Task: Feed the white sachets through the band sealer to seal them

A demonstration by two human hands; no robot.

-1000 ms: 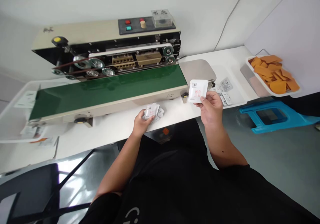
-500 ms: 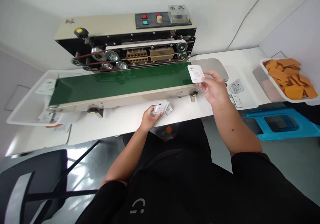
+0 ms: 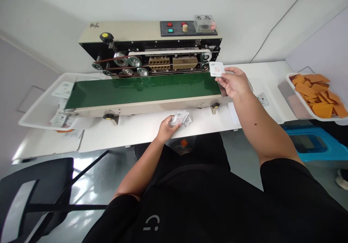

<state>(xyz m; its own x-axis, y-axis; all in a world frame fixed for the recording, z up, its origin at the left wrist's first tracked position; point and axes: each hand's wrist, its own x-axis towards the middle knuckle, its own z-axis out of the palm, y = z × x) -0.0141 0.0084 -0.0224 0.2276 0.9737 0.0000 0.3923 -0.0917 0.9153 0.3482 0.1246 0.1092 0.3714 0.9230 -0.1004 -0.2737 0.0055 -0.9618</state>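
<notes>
My right hand pinches a small white pouch with red print and holds it at the right end of the sealing machine, just above the green conveyor belt and beside the end roller. My left hand rests on the white table in front of the machine, closed around a stack of white pouches. Both forearms reach out from my black shirt.
A white tray with a few pouches sits at the belt's left end. More pouches lie on the table right of the machine. A tray of orange pieces stands far right, above a blue stool. A black chair is lower left.
My right hand has carried the single pouch up and away from me, from in front of the machine to its right-hand infeed. My left hand has stayed on the stack.
</notes>
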